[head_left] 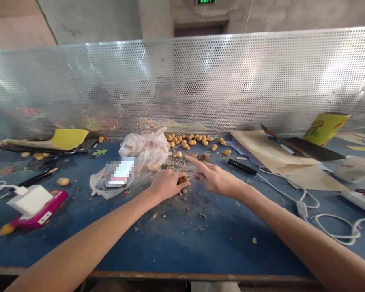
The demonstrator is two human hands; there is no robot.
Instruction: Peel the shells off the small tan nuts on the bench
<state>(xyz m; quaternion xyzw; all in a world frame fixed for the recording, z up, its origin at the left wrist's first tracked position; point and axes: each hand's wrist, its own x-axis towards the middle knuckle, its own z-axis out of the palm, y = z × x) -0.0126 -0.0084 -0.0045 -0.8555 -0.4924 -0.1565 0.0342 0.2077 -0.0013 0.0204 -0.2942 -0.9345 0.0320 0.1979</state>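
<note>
My left hand (166,185) is curled on the blue tabletop (182,239), pinching a small brown round fruit or nut (183,178) at its fingertips. My right hand (216,181) is just to the right, its index finger stretched out to the upper left above the crumbs. Its fingers are apart and hold nothing. Beyond the hands lies a cluster of several tan round fruits or nuts (188,141). A crumpled clear plastic bag (144,149) lies to the left of them, close to my left hand. Brown husk bits and crumbs (182,207) are scattered around both hands.
A black marker (242,166) lies right of my hands, with white cables (301,198), cardboard sheets (280,158) and a yellow-green can (326,128) beyond it. A white power adapter (30,199) rests on a pink device (41,209) at left. A perforated metal screen (182,85) runs along the back.
</note>
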